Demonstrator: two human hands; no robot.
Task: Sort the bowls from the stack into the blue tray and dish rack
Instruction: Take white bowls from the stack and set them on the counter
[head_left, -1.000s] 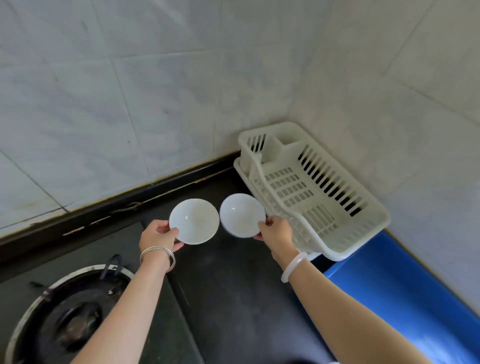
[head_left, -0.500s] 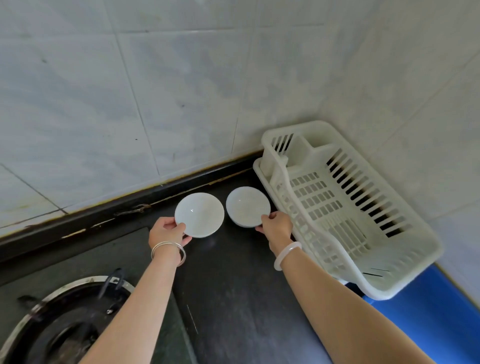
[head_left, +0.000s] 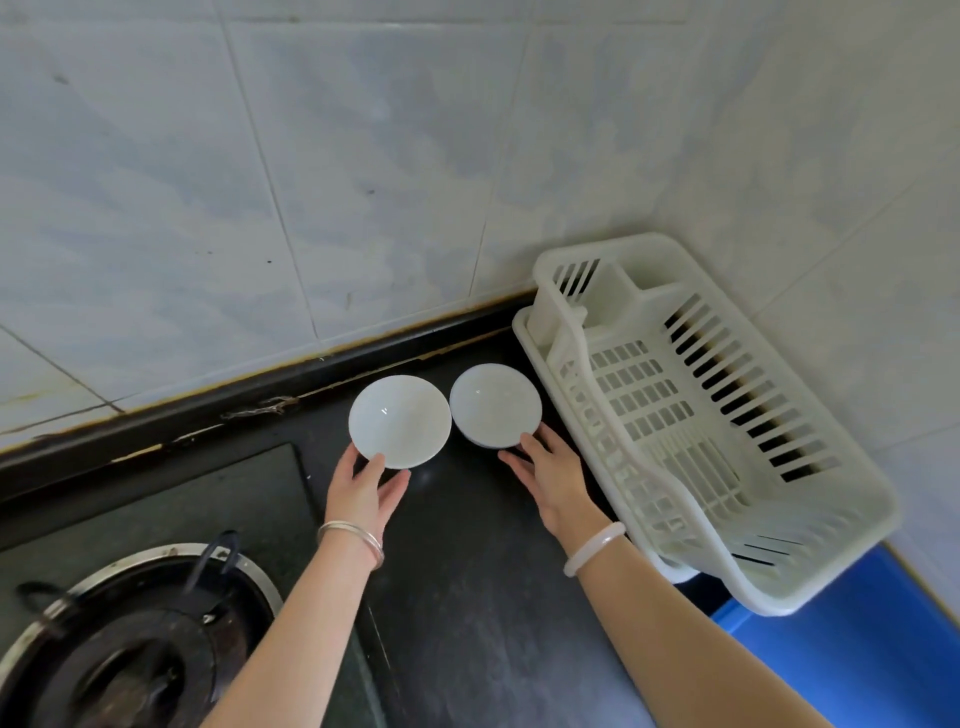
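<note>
A black countertop (head_left: 467, 597) is seen from above, bounded at the top of the frame by a pale marbled tiled wall (head_left: 311, 182) that turns a corner at the upper right. A dark hob surface (head_left: 156, 499) is set into the counter at the lower left, with a gas burner (head_left: 135, 644) on it.

The burner is cut off by the lower left edge. The blue tray (head_left: 857, 660) at the lower right is partly covered by the near end of the white dish rack (head_left: 852, 493) and cut off by the frame. A grey edge is seen under the near rim of the right bowl (head_left: 495, 405); whether it is a second bowl cannot be told. Nor can it be told whether the bowls rest on the counter or are lifted.

Two white bowls are counted, side by side at the centre, just left of the one rack. The near rim of the left bowl (head_left: 399, 422) is pinched by the left hand (head_left: 363, 493), thumb on top, fingers beneath. The near rim of the right bowl is pinched by the right hand (head_left: 556, 478), thumb on the rim, fingers spread below. Metal bangles (head_left: 353, 535) are worn on the left wrist, one pale bangle (head_left: 595, 548) on the right.
</note>
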